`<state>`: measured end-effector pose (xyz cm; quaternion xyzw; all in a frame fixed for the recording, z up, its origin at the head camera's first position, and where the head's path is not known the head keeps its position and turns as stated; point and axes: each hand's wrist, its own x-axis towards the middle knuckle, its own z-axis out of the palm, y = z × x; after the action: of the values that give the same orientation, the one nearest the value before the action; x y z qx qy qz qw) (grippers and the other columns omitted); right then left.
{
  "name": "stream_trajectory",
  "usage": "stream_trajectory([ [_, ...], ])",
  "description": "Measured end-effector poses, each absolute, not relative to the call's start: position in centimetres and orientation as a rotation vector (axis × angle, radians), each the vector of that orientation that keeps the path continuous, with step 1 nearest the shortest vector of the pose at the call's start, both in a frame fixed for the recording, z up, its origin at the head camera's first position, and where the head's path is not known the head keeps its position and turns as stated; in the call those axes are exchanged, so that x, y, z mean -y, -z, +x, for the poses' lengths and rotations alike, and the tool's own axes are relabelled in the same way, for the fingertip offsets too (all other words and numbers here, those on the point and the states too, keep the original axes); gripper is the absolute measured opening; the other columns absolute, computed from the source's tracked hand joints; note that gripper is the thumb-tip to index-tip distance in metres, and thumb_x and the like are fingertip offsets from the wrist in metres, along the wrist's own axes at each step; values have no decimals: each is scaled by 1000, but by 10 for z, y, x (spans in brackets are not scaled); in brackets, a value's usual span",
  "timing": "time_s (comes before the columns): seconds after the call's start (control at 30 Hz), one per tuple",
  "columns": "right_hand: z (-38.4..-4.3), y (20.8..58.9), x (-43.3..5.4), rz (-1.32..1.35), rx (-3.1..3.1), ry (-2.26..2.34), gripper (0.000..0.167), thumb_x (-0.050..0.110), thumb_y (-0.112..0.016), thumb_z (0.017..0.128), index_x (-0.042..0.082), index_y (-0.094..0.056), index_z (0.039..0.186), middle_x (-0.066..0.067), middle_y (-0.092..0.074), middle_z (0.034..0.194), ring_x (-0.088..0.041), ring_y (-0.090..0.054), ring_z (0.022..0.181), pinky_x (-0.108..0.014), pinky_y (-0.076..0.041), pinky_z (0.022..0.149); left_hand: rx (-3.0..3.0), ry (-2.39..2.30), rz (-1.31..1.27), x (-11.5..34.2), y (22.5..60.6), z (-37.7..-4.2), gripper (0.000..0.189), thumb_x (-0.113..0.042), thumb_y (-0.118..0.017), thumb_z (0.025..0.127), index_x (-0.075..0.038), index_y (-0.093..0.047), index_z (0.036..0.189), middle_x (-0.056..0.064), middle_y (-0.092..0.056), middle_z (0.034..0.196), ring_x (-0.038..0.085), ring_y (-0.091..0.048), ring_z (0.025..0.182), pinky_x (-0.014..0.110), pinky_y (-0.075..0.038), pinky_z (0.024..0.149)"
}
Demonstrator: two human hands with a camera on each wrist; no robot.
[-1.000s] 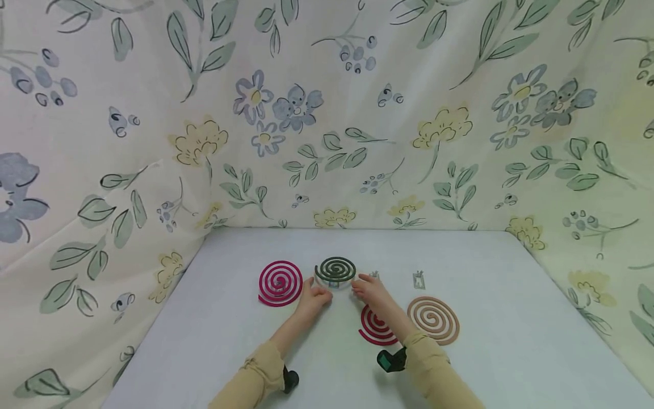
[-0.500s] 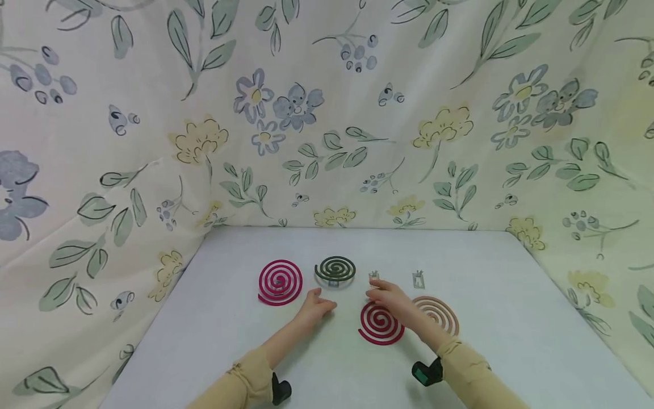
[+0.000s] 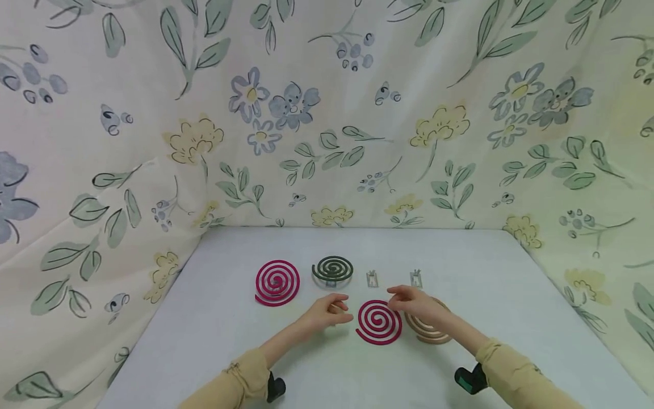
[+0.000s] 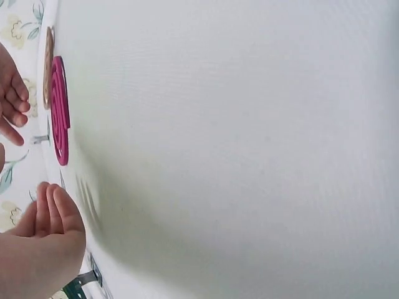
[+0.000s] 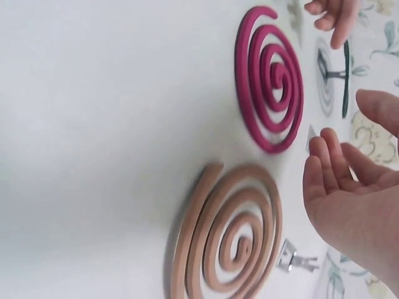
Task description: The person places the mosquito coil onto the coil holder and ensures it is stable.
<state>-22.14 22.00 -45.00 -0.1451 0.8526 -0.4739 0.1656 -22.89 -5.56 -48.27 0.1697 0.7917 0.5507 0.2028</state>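
My left hand (image 3: 324, 312) hovers over the table left of a pink mosquito coil (image 3: 379, 322), fingers loosely bent and holding nothing. To that coil's right, my right hand (image 3: 418, 305) is also unoccupied, its relaxed fingers near the coil's upper edge. It partly covers a tan mosquito coil (image 3: 433, 341) in the head view; the right wrist view shows the tan coil (image 5: 215, 252) lying flat beside the pink one (image 5: 277, 78). Behind the left hand, a dark green mosquito coil (image 3: 333, 267) sits raised on a small metal stand (image 3: 331, 283).
Another pink coil (image 3: 277, 280) rests at the left, overlapping a stand. Two bare metal stands, one (image 3: 372, 279) behind the near pink coil and one (image 3: 416, 279) behind the tan coil, stand on the white table (image 3: 245, 352). Floral cloth (image 3: 327, 113) surrounds the back and sides.
Both hands have withdrawn from the green coil, which stays on its stand. The right hand has moved right and nearer; the left has come nearer and shifted right toward the near pink coil.
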Motion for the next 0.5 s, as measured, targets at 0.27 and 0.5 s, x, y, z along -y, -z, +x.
stream_trajectory([
  [0.27, -219, 453, -237, -535, -2566, 1116, 55, 17, -71, 83, -12, -51, 124, -9, -60, 92, -9, -52, 80, -18, -46, 69, -2303, -1263, 829, 53, 483, -237, 55, -16, -76, 79, -3, -55, 128, 10, -62, 105, 19, -56, 90, 18, -45, 70],
  [0.5, -213, 459, -238, -691, -2735, 806, 58, 18, -80, 73, -6, -57, 120, -2, -58, 85, -10, -48, 73, -19, -44, 63, -2349, -1064, 961, 50, 486, -244, 61, -17, -80, 75, -5, -53, 129, 4, -63, 101, 14, -55, 87, 17, -44, 75],
])
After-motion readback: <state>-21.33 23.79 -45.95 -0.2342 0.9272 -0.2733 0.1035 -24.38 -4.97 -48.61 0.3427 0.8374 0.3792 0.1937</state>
